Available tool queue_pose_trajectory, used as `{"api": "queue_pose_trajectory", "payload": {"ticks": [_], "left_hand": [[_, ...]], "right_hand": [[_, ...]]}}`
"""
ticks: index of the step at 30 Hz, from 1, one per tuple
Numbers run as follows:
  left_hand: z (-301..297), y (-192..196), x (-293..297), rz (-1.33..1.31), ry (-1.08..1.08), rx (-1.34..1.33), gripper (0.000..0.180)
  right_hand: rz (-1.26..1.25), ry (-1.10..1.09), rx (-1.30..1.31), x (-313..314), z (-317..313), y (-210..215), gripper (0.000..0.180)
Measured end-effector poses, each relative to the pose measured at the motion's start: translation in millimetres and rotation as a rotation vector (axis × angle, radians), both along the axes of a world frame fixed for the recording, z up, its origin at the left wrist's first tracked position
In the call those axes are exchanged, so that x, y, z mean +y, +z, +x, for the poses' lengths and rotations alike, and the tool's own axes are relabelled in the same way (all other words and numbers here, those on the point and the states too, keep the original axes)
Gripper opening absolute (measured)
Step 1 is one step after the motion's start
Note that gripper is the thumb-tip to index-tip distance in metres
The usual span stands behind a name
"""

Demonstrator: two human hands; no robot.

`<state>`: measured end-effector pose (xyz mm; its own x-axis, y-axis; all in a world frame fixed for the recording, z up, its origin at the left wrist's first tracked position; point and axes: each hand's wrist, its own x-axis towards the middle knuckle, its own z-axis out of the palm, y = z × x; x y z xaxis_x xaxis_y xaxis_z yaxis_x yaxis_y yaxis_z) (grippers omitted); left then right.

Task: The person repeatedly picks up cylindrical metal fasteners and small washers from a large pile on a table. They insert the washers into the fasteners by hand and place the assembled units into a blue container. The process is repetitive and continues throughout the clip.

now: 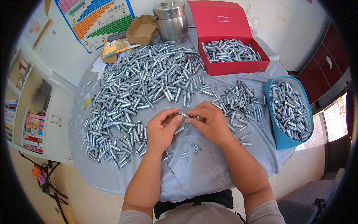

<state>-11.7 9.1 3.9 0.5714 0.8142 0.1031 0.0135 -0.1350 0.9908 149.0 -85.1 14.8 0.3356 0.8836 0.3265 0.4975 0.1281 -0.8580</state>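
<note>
Over the middle of the table, my left hand point(162, 130) and my right hand point(209, 121) meet at the fingertips around one shiny expansion anchor bolt point(183, 113). The left thumb and fingers pinch one end; the right fingers close around the other, partly hiding it. A small metal ring point(186, 120) shows just under the right fingertips; whether it is a nut or a washer I cannot tell. Below the hands, several loose hex nuts point(185, 152) lie on the grey tablecloth point(201, 175).
A large heap of anchor bolts point(149, 74) spreads across the far and left table. A smaller pile point(240, 99) lies right of my hands. Behind stand an open red box point(238, 68) of bolts, a steel pot point(171, 24) and a cardboard box point(141, 31). A teal bin point(278, 130) holds bolts at right.
</note>
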Motion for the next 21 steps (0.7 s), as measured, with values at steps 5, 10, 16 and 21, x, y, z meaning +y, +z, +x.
{"api": "queue_pose_trajectory", "payload": {"ticks": [5,10,16,21], "left_hand": [[3.7,-2.0,-0.4,-0.064,0.032,-0.205,0.024],[0.3,11.7,-1.5,-0.149,-0.030,-0.123,0.024],[2.2,-3.4,0.2,-0.117,-0.118,-0.168,0.026],[3.4,2.6,-2.1,-0.186,-0.103,-0.167,0.026]], "right_hand": [[0.014,-0.013,-0.033,1.4,-1.9,-1.6,0.019],[0.000,-0.073,0.110,1.9,0.3,-6.2,0.019],[-0.090,0.006,0.370,3.0,0.1,-9.4,0.021],[-0.171,0.052,0.475,4.4,4.4,-13.6,0.021]]}}
